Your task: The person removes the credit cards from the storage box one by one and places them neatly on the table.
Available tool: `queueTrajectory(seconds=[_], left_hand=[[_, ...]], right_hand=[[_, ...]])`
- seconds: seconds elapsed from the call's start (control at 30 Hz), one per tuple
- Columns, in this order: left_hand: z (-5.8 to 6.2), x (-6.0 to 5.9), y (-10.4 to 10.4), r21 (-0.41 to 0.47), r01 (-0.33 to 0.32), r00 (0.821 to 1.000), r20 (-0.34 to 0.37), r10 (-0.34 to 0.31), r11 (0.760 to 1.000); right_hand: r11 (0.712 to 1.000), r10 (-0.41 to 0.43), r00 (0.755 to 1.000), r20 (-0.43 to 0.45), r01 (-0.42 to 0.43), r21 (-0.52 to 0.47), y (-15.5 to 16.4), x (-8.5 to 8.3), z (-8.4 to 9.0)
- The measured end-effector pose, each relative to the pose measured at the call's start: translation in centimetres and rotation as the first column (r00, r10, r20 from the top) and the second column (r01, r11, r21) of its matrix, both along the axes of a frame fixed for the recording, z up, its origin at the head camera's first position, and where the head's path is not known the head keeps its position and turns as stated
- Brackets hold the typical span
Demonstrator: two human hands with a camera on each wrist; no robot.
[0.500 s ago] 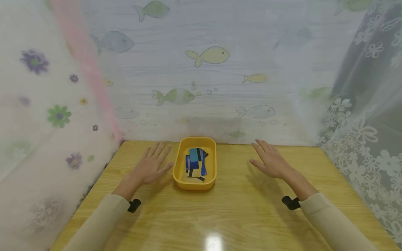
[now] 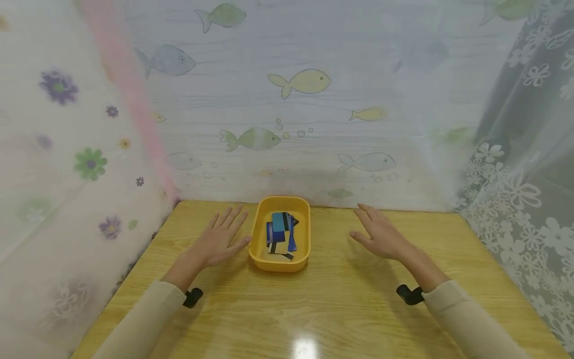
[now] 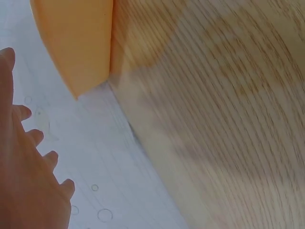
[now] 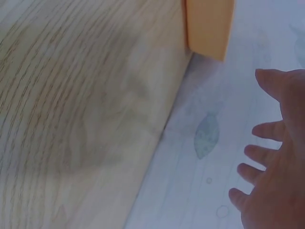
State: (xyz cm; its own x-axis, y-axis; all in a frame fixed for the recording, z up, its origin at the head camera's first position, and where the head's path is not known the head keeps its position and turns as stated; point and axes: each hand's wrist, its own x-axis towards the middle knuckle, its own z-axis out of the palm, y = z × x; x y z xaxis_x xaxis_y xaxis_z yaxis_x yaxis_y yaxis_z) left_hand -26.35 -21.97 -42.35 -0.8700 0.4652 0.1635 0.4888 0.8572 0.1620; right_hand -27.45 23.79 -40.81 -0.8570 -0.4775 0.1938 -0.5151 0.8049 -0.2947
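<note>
On the bench (image 2: 341, 304), one yellow tray (image 2: 258, 252) of several cards (image 2: 281, 233) sits between two spread, empty hands: left hand (image 2: 217, 241), right hand (image 2: 381, 235).

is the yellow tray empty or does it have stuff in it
Not empty. The yellow tray holds a loose pile of cards, blue, teal and cream with dark stripes, overlapping on its floor.

Right hand (image 4: 279, 157) spread, empty, apart from orange tray (image 4: 209, 26).

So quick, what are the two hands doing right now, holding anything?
Left hand: open, fingers spread, holding nothing, beside the yellow tray.
Right hand: open, fingers spread, holding nothing.
</note>
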Motion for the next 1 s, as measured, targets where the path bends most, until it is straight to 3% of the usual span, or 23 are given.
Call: queueTrajectory(seconds=[0.5,0.77,1.0], left_hand=[[-0.5,0.7,0.8,0.072,-0.008,0.999,0.054,0.004,0.997],[-0.8,0.6,1.5,0.110,0.016,0.999,0.038,-0.020,0.994],[-1.3,1.3,1.8,0.141,-0.008,0.997,0.072,-0.003,0.990]], right_hand=[[0.992,0.069,0.997,0.029,-0.066,-0.109,-2.1,0.4,-0.2],[0.988,0.079,0.996,0.040,-0.073,-0.136,-2.7,0.2,-0.1],[0.981,0.120,0.990,0.069,-0.107,-0.164,-4.7,0.2,0.0]])
